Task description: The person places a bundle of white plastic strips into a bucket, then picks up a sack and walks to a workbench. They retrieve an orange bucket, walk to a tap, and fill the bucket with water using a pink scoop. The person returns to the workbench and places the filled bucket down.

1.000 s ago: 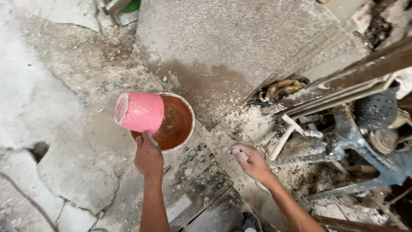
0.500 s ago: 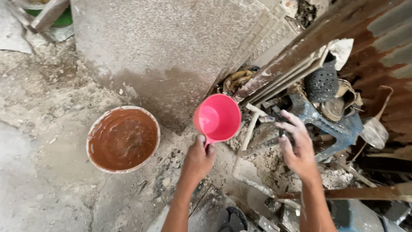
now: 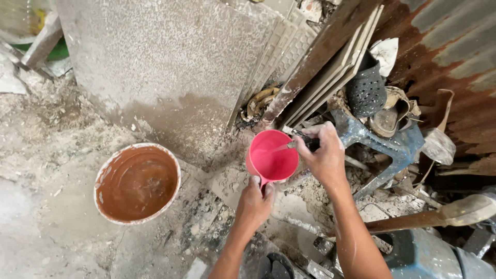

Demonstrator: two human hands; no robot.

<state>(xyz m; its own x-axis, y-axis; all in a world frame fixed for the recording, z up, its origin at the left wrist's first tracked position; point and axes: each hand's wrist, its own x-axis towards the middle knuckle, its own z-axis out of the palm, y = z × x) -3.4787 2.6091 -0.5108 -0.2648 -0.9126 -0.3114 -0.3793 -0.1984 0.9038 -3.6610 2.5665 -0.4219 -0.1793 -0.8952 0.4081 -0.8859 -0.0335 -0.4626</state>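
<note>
pink scoop was held by its handle over the rubble-strewn ground, near the rusty sheet's foot | left hand was clenched on that handle | right hand was closed on a dark tool at the rim | stirring judged underway, unfinished | bucket of brown liquid was left apart

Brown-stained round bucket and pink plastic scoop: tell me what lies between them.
In the head view, only bare dusty concrete ground with grit separates the brown-stained round bucket from the pink plastic scoop, held by the left hand.
</note>
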